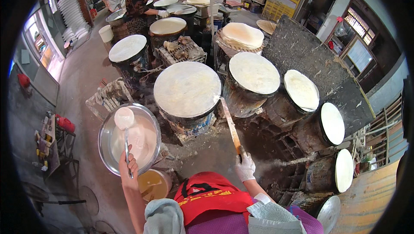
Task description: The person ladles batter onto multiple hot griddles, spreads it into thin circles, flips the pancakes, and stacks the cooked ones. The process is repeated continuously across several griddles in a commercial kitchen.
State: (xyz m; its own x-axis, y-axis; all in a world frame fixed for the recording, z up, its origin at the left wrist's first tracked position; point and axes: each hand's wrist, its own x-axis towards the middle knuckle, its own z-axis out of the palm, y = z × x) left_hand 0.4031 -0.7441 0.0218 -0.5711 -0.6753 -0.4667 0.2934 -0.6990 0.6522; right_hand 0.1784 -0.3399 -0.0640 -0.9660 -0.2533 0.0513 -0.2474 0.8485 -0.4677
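My bare left hand point(128, 164) grips the metal handle of a ladle point(124, 118). The ladle's bowl, coated in pale batter, is over a wide steel basin point(103, 137) that holds pale liquid batter point(140, 141). In a white knitted glove, my right hand point(245, 166) holds a long wooden spatula point(230, 122). Its whitened tip meets the right rim of a round griddle point(187, 88) covered by a thin pale sheet. That griddle sits on a drum stove point(190, 125). Below the basin stands a bucket of yellowish liquid point(152, 184).
More drum stoves with pale sheets curve along my right, including a near griddle point(254, 72). Stacked round sheets point(242, 35) rest on a woven tray. A dark board point(310, 56) stands behind the stoves. Another person point(139, 4) works at griddles ahead. A crusted rack point(108, 99) stands left.
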